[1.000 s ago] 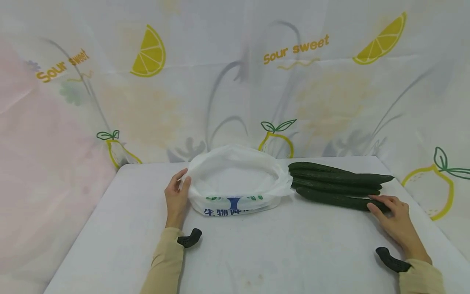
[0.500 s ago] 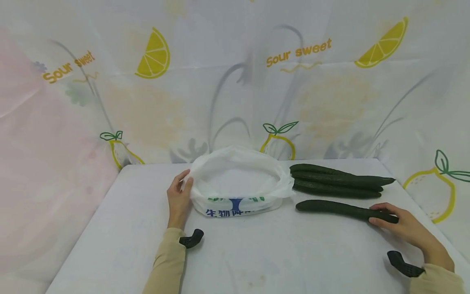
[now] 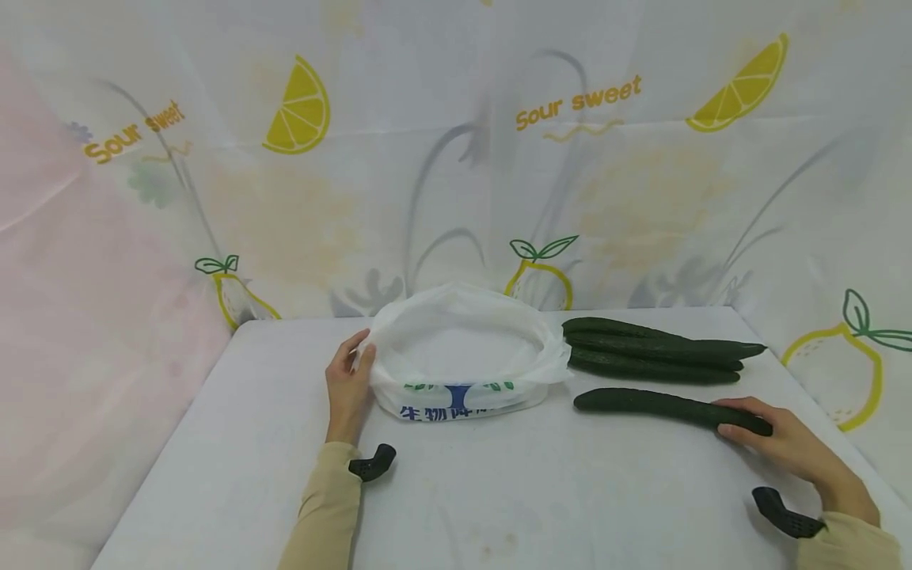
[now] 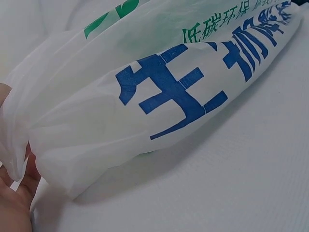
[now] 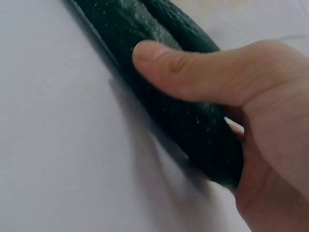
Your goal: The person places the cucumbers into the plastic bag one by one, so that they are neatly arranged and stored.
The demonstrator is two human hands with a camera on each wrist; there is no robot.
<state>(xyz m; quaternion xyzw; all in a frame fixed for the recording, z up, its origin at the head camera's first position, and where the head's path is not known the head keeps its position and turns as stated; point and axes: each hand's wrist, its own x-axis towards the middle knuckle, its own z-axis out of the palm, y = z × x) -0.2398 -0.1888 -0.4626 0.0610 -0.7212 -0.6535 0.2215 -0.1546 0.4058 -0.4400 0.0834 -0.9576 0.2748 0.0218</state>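
A white plastic bag (image 3: pixel 463 400) with blue and green print stands with its mouth spread open at the middle of the table. My left hand (image 3: pixel 348 388) pinches the bag's left edge; in the left wrist view a fold of the film (image 4: pixel 19 145) lies between thumb and fingers. At the right, my right hand (image 3: pixel 787 443) grips a long dark green cucumber (image 3: pixel 641 401) by its right end. The thumb (image 5: pixel 159 63) lies across the top of it in the right wrist view, the other fingers mostly hidden beneath. The cucumber's far end points toward the bag.
Behind the held cucumber, a pile of more cucumbers (image 3: pixel 641 348) lies against the bag's right side. A white cloth covers the table (image 3: pixel 499 491), and a lemon-printed curtain (image 3: pixel 442 158) hangs right behind its back edge.
My right hand has closed round the front cucumber and drawn it slightly toward me and to the right, apart from the pile. The left hand stays at the bag's edge.
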